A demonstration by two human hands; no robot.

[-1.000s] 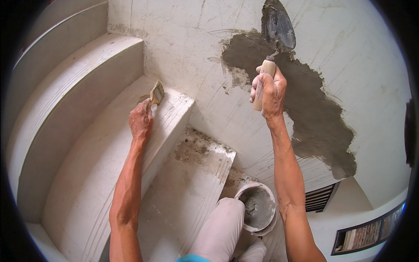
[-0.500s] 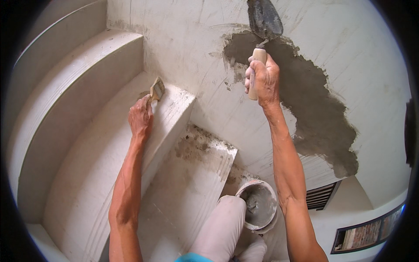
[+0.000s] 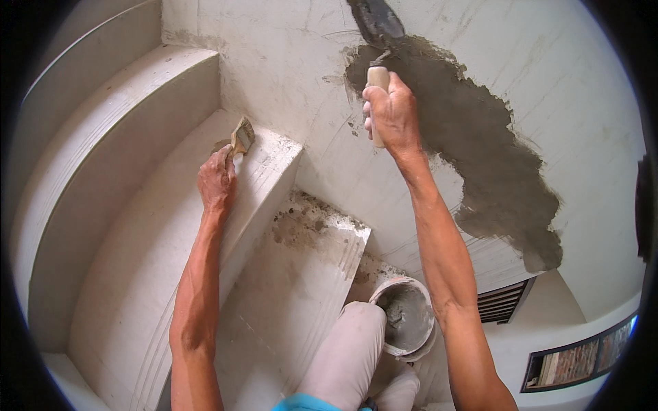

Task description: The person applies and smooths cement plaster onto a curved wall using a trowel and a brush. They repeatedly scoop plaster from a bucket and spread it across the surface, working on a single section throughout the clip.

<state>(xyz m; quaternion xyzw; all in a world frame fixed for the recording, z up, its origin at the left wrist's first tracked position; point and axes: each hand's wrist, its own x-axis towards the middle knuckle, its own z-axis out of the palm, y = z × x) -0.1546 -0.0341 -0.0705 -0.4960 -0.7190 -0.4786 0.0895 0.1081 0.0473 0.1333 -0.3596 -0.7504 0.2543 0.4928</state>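
Note:
My right hand [image 3: 394,113] is closed round the pale handle of a trowel [image 3: 376,24], raised against the wall. The trowel's dark blade lies at the upper left end of a patch of wet grey mortar [image 3: 473,137] that runs down the wall to the right. My left hand [image 3: 218,179] grips a paintbrush [image 3: 242,136] with a light handle and dirty bristles, held over a stair tread near the wall. A bucket [image 3: 429,316] of grey mortar stands beside my knee, below my right forearm.
Curved pale steps [image 3: 137,130] rise at the left, and a lower step [image 3: 288,288] with dark splashes lies in the middle. A dark slatted vent [image 3: 504,301] sits low at the right. Beyond it is a dark-framed window [image 3: 576,359].
My right hand and the trowel have moved left along the upper edge of the mortar, which now covers more of the wall there. The left hand with the paintbrush has barely shifted.

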